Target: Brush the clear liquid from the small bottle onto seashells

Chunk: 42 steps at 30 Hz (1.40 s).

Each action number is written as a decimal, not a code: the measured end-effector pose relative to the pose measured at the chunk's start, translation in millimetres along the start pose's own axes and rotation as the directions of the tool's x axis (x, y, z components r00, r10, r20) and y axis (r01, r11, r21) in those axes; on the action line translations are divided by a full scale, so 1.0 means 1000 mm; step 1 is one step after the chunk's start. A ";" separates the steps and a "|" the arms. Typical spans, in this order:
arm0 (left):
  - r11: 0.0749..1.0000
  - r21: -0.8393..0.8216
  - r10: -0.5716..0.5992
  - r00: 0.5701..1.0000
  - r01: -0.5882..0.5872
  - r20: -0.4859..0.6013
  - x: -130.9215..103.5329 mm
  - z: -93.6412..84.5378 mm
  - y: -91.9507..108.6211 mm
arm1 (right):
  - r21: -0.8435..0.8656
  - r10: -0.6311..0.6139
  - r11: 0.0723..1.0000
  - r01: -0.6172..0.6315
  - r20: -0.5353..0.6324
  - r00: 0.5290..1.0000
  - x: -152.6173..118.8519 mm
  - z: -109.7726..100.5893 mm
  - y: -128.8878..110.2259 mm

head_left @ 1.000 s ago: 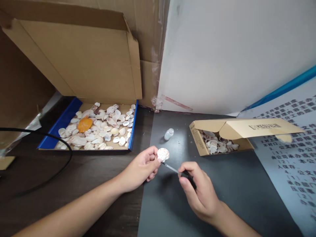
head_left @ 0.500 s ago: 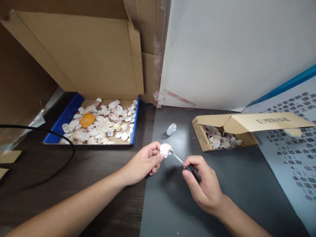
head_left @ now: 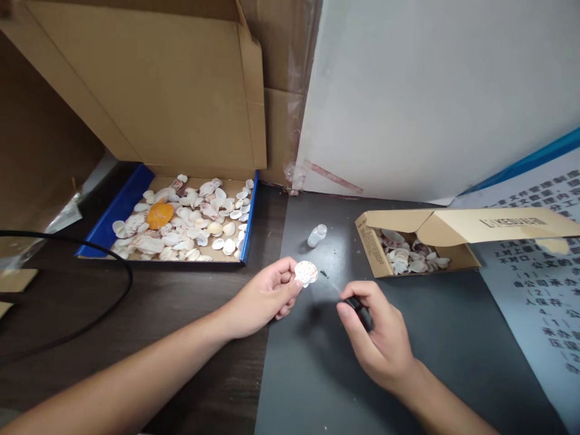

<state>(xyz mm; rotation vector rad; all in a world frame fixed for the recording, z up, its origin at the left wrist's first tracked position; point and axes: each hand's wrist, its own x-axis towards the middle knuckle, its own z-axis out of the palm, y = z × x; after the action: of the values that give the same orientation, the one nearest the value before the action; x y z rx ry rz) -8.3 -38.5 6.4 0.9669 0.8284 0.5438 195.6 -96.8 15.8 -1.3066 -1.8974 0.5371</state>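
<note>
Between the thumb and fingers of my left hand (head_left: 267, 296) is a white, speckled seashell (head_left: 306, 273), held by its lower left edge. My right hand (head_left: 378, 335) grips a brush applicator by its black cap handle (head_left: 359, 308). The applicator's clear stem and dark bristle tip (head_left: 324, 274) point at the shell, a small gap to its right. Just beyond the shell, a small clear bottle (head_left: 317, 235) stands uncapped on the dark grey mat (head_left: 312, 374).
An open blue-sided box (head_left: 102, 232) at the left holds many shells and one orange shell (head_left: 159, 215). To the right, a smaller cardboard box (head_left: 374, 251) also holds shells. A black cable (head_left: 129, 287) loops at the left; a white panel (head_left: 399, 96) rises behind.
The brush tip has come away from the shell, with my right hand drawn slightly to the right. My left hand still has the shell in nearly the same place.
</note>
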 end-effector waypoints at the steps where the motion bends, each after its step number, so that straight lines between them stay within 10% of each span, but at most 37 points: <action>1: 1.000 -0.002 0.000 1.000 0.000 0.000 0.000 0.000 0.000 | 0.010 -0.031 0.999 0.031 0.014 0.999 0.000 0.000 0.000; 42: 0.990 0.143 -0.018 0.998 0.009 0.058 -0.005 0.004 0.000 | 0.117 0.023 0.993 -0.032 0.076 0.997 0.000 -0.001 0.004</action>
<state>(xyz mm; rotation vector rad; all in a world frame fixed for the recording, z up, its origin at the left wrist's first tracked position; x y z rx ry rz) -8.0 -44.1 9.0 1.1027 0.8291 0.4466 198.8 -95.2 13.2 -1.2533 -1.8798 0.7103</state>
